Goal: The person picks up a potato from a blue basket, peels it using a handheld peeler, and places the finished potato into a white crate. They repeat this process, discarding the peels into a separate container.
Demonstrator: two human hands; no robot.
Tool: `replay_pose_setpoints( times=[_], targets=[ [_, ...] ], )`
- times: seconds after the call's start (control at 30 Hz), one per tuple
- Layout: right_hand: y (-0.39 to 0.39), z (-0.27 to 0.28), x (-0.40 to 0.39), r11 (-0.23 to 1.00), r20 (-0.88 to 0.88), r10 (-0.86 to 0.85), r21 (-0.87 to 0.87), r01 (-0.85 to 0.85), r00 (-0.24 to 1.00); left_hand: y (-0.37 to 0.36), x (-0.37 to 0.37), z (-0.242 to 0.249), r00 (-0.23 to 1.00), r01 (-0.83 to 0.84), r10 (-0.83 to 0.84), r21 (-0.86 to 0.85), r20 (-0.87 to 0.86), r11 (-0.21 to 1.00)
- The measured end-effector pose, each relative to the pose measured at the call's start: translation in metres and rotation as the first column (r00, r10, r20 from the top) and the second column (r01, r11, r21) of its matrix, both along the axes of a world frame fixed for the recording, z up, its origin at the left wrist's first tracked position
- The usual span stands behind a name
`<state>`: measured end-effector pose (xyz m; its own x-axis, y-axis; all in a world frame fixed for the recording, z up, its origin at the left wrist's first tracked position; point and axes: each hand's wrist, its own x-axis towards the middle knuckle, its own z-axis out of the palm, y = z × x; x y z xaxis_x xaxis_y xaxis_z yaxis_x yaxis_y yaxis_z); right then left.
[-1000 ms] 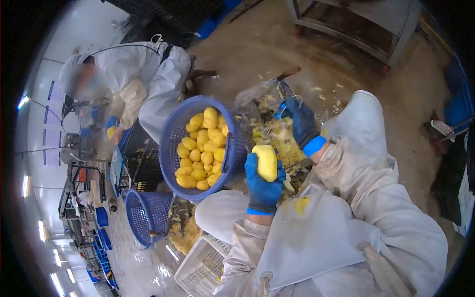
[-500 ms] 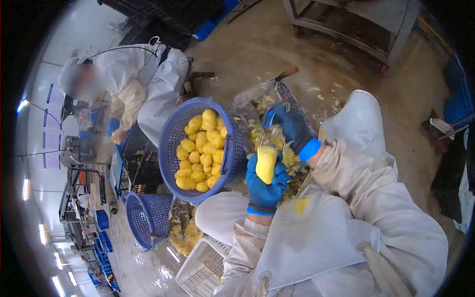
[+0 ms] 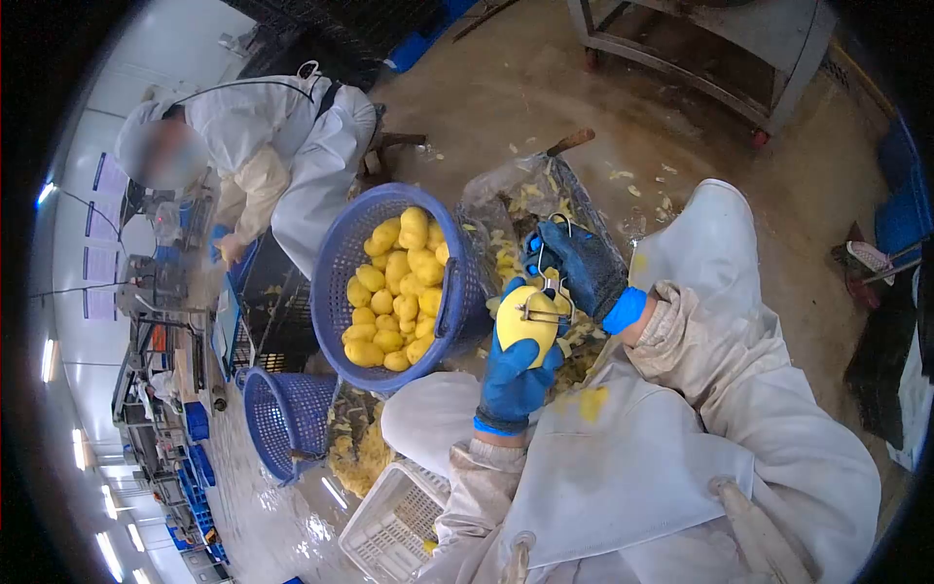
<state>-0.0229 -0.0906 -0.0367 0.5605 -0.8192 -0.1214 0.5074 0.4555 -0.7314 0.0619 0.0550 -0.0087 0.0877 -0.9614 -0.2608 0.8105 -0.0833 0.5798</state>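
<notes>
A yellow potato, largely peeled, is gripped by my left hand in a blue glove, fingers wrapped round its lower end. My right hand, also blue-gloved, is closed on a metal Y-shaped peeler, whose blade lies across the potato's face. Beneath both hands is a crate lined with clear plastic, strewn with yellow peelings. Just left of my hands stands a blue-purple basket holding many peeled potatoes.
A smaller blue basket and a heap of peelings sit at lower left. Near my leg is a white crate. A co-worker in white bends over a black crate. A metal cart stands on the wet floor.
My right hand has brought the peeler down onto the potato. The potato has been turned in my left hand and now shows a broader face.
</notes>
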Motion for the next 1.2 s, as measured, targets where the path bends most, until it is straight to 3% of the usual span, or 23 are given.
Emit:
replay_pose_setpoints(
  times=[0.07, 0.1, 0.17, 0.23, 0.3, 0.33, 0.4, 0.43, 0.5, 0.53, 0.57, 0.63, 0.73, 0.83, 0.87, 0.9, 0.93, 0.97, 1.0, 1.03, 1.1, 1.17, 1.2],
  targets=[
    [0.003, 0.007, 0.001, 0.897, -0.291, -0.132, -0.442, -0.011, 0.948, 0.001, -0.003, -0.002, 1.000, 0.008, -0.008, 0.015, 0.006, 1.000],
    [0.003, 0.010, 0.002, 0.897, -0.294, -0.132, -0.441, -0.013, 0.947, 0.002, -0.005, -0.002, 0.999, 0.025, -0.026, 0.043, 0.023, 0.999],
    [0.002, 0.016, 0.004, 0.952, -0.250, 0.193, -0.187, -0.243, 0.949, 0.005, -0.006, -0.003, 0.998, 0.041, -0.043, 0.069, 0.039, 0.997],
    [-0.002, 0.006, 0.008, 0.964, -0.205, 0.153, -0.182, -0.191, 0.967, 0.006, -0.002, -0.003, 0.994, 0.075, -0.078, 0.039, 0.082, 0.996],
    [-0.022, 0.001, 0.006, 0.870, -0.139, -0.324, -0.432, 0.238, 0.936, 0.006, -0.002, 0.000, 0.994, 0.078, -0.078, 0.007, 0.074, 0.997],
    [-0.034, -0.001, 0.002, 0.872, -0.136, -0.318, -0.431, 0.233, 0.938, 0.006, -0.001, 0.002, 0.994, 0.082, -0.080, -0.025, 0.070, 0.996],
    [-0.055, -0.001, -0.008, 0.923, -0.072, -0.377, -0.109, 0.368, 0.924, 0.003, 0.001, 0.005, 0.993, 0.036, -0.037, 0.006, 0.111, 0.999],
    [-0.044, 0.002, -0.007, 0.926, -0.080, -0.371, -0.102, 0.362, 0.925, 0.005, -0.002, 0.004, 0.990, -0.004, -0.001, 0.042, 0.139, 0.999],
    [-0.018, 0.014, -0.001, 0.958, -0.132, -0.182, -0.247, 0.146, 0.974, -0.001, -0.001, 0.000, 0.988, 0.010, -0.017, 0.047, 0.152, 0.999],
    [-0.012, -0.010, 0.009, 0.879, -0.156, -0.210, -0.461, 0.117, 0.965, 0.000, -0.004, 0.001, 0.990, 0.001, -0.011, 0.073, 0.141, 0.997],
    [-0.008, -0.026, 0.014, 0.880, -0.158, -0.213, -0.460, 0.119, 0.964, 0.001, -0.006, 0.001, 0.991, -0.013, -0.001, 0.102, 0.132, 0.995],
    [-0.002, -0.043, 0.021, 0.871, -0.276, -0.072, -0.486, -0.074, 0.958, 0.002, -0.002, -0.002, 0.988, 0.041, -0.051, 0.075, 0.143, 0.996],
    [-0.059, -0.028, 0.000, 0.792, -0.280, -0.441, -0.569, 0.223, 0.852, 0.006, -0.003, 0.006, 0.979, 0.079, -0.087, 0.051, 0.187, 0.996],
    [-0.072, -0.013, -0.019, 0.872, -0.190, -0.313, -0.445, 0.203, 0.930, 0.009, -0.001, 0.003, 0.978, 0.038, -0.046, 0.040, 0.204, 0.998],
    [-0.065, -0.010, -0.014, 0.769, -0.362, -0.411, -0.630, 0.105, 0.836, 0.007, 0.001, 0.000, 0.962, 0.003, -0.019, 0.061, 0.274, 0.998],
    [-0.064, -0.010, -0.012, 0.761, -0.360, -0.424, -0.639, 0.112, 0.831, 0.002, 0.003, -0.003, 0.940, -0.026, -0.002, 0.077, 0.342, 0.997],
    [-0.065, -0.012, -0.011, 0.887, -0.338, -0.273, -0.450, 0.100, 0.901, 0.000, 0.005, -0.005, 0.880, -0.018, -0.020, 0.076, 0.474, 0.997],
    [-0.073, -0.016, -0.011, 0.966, -0.274, -0.125, -0.251, 0.055, 0.953, -0.004, 0.006, -0.004, 0.883, -0.005, -0.022, 0.057, 0.469, 0.998],
    [-0.086, -0.024, -0.011, 0.970, -0.184, -0.148, -0.217, 0.107, 0.972, -0.006, 0.006, -0.003, 0.910, -0.065, 0.032, 0.065, 0.413, 0.996],
    [-0.094, -0.022, -0.013, 0.967, -0.187, -0.149, -0.232, 0.103, 0.971, -0.005, 0.008, -0.003, 0.929, -0.126, 0.087, 0.086, 0.359, 0.988],
    [-0.109, -0.017, -0.013, 0.935, -0.379, -0.161, -0.353, 0.019, 0.911, -0.004, 0.017, -0.007, 0.945, -0.115, 0.096, 0.041, 0.314, 0.993],
    [-0.140, -0.004, -0.010, 0.919, -0.320, -0.234, -0.380, 0.102, 0.918, -0.003, 0.025, -0.012, 0.988, -0.154, 0.152, 0.106, 0.031, 0.982],
    [-0.158, 0.004, -0.008, 0.903, -0.253, -0.306, -0.383, 0.196, 0.918, -0.003, 0.029, -0.017, 0.988, -0.149, 0.143, 0.119, 0.056, 0.982]
  ],
)
